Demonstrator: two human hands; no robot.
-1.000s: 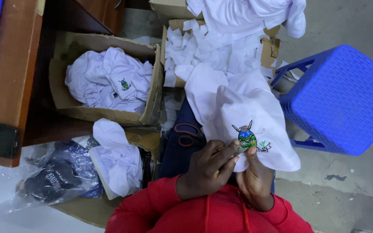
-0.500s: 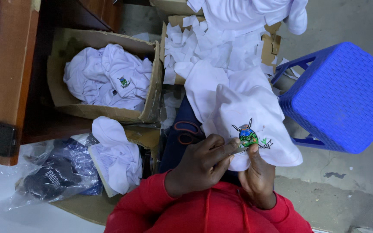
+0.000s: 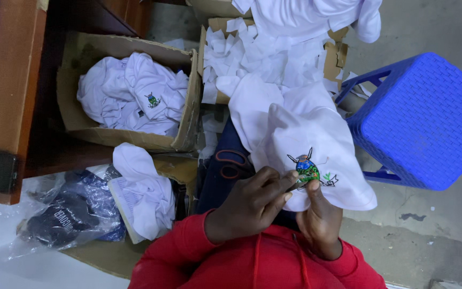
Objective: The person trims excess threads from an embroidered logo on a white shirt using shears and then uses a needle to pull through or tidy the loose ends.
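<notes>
Both hands on white garment [image 3: 316, 139] draped over lap, just beside blue stool [image 3: 429, 118]. Left hand [image 3: 249, 206] grip closed, fingertips pinching fabric at the embroidered patch [image 3: 310, 170]. Right hand [image 3: 319, 219] grip closed on the fabric from below, thumb pressed by the patch. Cardboard box [image 3: 185, 115] of white garments sits across the lap from the stool.

The white cloth garment [image 3: 316, 139] at centre looks soft and matt, with a raised stitched green-and-blue emblem [image 3: 308, 170]. The blue plastic stool [image 3: 429, 118] at right has a woven-textured top. The brown cardboard box [image 3: 185, 101], upper left, is matt and creased; the clear plastic bag [image 3: 65, 214], lower left, is glossy and crinkled.
</notes>
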